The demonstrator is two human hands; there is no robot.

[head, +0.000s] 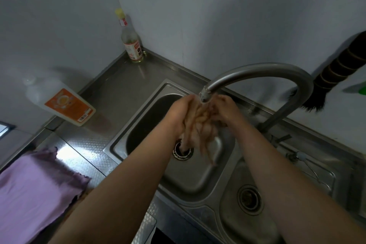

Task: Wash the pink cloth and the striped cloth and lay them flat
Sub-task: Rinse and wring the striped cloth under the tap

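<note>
The striped cloth (200,130) is bunched up and blurred with motion, held under the spout of the curved steel tap (257,71) over the left sink basin (138,120). My left hand (181,113) grips its left side and my right hand (225,111) grips its right side. A tail of the cloth hangs down toward the drain (183,151). The pink cloth (33,190) lies spread flat on the steel counter at the lower left.
A clear bottle with a yellow cap (131,41) stands in the back corner. A white bottle with an orange label (61,103) stands at the left of the counter. A second basin (277,194) lies to the right. A dark brush (336,71) hangs on the right wall.
</note>
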